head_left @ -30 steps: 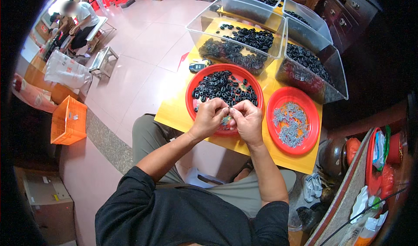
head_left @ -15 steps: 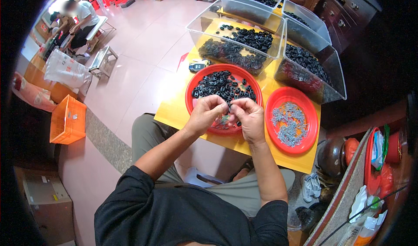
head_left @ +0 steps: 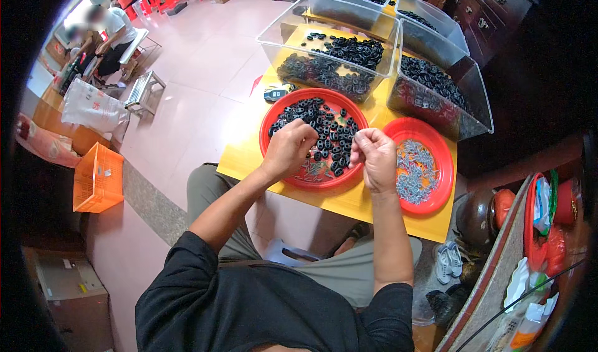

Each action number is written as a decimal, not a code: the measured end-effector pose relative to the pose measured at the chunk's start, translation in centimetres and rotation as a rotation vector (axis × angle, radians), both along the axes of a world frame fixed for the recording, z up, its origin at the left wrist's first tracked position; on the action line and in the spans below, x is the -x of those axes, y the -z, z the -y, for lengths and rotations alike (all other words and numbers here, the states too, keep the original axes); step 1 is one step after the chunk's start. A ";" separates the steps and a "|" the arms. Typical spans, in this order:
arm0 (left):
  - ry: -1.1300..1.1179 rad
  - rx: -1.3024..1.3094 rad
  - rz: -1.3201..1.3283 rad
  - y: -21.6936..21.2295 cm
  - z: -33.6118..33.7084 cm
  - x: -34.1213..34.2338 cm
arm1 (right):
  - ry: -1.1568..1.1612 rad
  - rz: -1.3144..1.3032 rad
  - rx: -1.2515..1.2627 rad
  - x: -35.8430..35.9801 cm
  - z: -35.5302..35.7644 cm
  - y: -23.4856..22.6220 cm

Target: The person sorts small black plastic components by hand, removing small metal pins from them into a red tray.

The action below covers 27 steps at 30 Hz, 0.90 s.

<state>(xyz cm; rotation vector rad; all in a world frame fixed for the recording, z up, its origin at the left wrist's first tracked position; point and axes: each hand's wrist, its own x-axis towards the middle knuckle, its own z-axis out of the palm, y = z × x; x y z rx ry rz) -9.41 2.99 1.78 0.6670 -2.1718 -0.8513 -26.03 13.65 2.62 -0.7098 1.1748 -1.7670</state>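
Small black oval pieces with two holes [head_left: 336, 141] lie heaped in a round red tray [head_left: 358, 112]. Over this tray's near left part, my left hand [head_left: 289, 148] is closed with its fingertips turned down to the pieces; what it grips, if anything, is hidden. My right hand [head_left: 376, 160] is raised at the tray's right edge, thumb and fingers pinched together. Anything in that pinch is too small to make out. Beside it, a second red tray [head_left: 443, 165] carries many small, slender grey pieces [head_left: 416, 171].
Clear plastic bins [head_left: 398, 53] with more black pieces stand along the far side of the yellow tabletop [head_left: 249, 159]. A dark key-fob-like object [head_left: 278, 93] lies by the left tray. An orange crate [head_left: 98, 178] is on the floor at left. People sit farther back.
My hands were together over the left tray and have parted. The left moved slightly left and down toward the pieces; the right moved right, toward the tray of grey pieces.
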 end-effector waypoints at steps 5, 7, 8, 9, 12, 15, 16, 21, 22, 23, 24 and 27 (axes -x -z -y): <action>0.083 0.319 0.366 1.0 0.9 0.9 | 0.015 -0.078 0.020 0.8 0.0 0.2; 0.102 0.307 0.399 0.9 1.0 1.4 | 0.014 -0.076 0.016 0.8 0.0 0.3; 0.112 0.312 0.395 0.8 0.9 1.6 | 0.010 -0.074 0.011 0.8 0.0 0.3; 0.122 0.317 0.392 0.6 0.8 1.7 | 0.012 -0.073 0.011 0.8 0.0 0.3; 0.130 0.333 0.451 0.9 0.8 2.6 | 0.015 -0.109 0.007 0.9 0.0 0.3; 0.079 0.345 0.446 1.2 0.8 2.9 | 0.022 -0.106 -0.020 0.8 -0.1 0.1; 0.080 0.345 0.446 1.3 0.8 3.0 | 0.023 -0.118 -0.029 0.7 -0.1 0.1; 0.049 0.324 0.310 1.9 1.0 2.9 | 0.023 -0.140 -0.048 0.5 0.0 0.2; 0.048 0.324 0.309 1.8 1.0 2.8 | 0.013 -0.147 -0.047 0.6 0.0 0.4; 0.042 0.153 0.216 1.7 1.0 2.6 | 0.002 -0.153 -0.046 0.6 0.0 0.5; 0.039 -0.019 0.122 1.3 0.9 2.5 | 0.004 -0.154 -0.046 0.5 0.0 0.5; 0.050 -0.039 -0.031 0.1 -0.2 1.9 | 0.004 -0.109 -0.064 0.0 -0.2 0.2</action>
